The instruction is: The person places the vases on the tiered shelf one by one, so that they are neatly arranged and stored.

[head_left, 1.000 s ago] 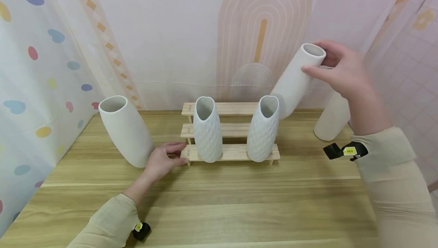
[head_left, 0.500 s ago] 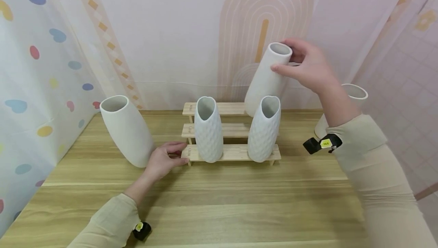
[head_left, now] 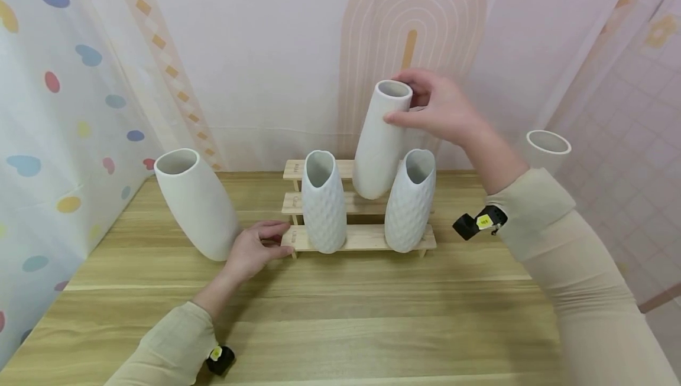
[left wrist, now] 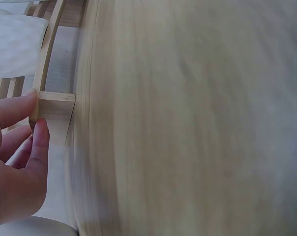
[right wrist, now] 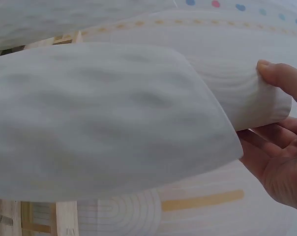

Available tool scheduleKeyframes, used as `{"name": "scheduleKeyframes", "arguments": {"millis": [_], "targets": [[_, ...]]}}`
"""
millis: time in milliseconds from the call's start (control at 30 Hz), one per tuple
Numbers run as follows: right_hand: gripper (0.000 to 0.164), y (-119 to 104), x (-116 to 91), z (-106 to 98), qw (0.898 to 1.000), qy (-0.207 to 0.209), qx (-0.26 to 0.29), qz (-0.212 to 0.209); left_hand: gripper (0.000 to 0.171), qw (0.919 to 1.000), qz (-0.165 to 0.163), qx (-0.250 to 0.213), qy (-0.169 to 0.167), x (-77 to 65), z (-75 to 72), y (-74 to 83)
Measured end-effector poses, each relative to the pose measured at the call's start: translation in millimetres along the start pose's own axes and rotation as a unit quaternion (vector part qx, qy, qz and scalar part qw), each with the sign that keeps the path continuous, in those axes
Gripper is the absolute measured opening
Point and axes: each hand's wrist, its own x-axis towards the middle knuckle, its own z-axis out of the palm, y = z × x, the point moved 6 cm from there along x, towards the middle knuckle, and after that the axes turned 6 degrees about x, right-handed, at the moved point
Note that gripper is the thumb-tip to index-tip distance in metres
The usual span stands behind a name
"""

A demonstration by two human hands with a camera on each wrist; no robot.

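Observation:
My right hand point(head_left: 444, 108) grips a tall white vase point(head_left: 376, 146) near its rim, thumb on the front. The vase leans slightly over the middle of a three-step wooden display stand point(head_left: 364, 237), its base overlapping the middle step. Two dimpled white vases with notched rims stand on the lowest step, one on the left point(head_left: 326, 214) and one on the right point(head_left: 408, 214). The right one hides much of the held vase in the right wrist view. At the stand's left end, my left hand point(head_left: 252, 253) pinches the lowest step's corner point(left wrist: 57, 97) between thumb and fingers.
A smooth white vase point(head_left: 199, 203) stands on the wooden table point(head_left: 340, 327) left of the stand, close to my left hand. Another white vase point(head_left: 548, 143) is at the right, mostly behind my right forearm. A patterned curtain point(head_left: 266, 67) hangs behind the table.
My right hand has carried the white vase leftward from right of the stand, then lowered it over the stand's middle. The left hand keeps its place on the lowest step.

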Motion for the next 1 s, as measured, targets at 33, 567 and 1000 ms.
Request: {"name": "scheduleKeyframes", "arguments": {"millis": [33,567,1000], "targets": [[0.052,0,1,3,1.0,-0.007,0.002,-0.001,0.052,1.0,0.0,0.001,0.0,0.0,0.0,0.1],[0.051,3,7,31,0.996,-0.079,-0.042,0.012,0.052,1.0,0.002,0.008,0.0,0.3,0.1,-0.7],[0.051,4,7,36,0.993,-0.09,-0.073,0.032,0.052,1.0,0.003,0.005,0.001,-1.7,-1.1,-0.1]]}}
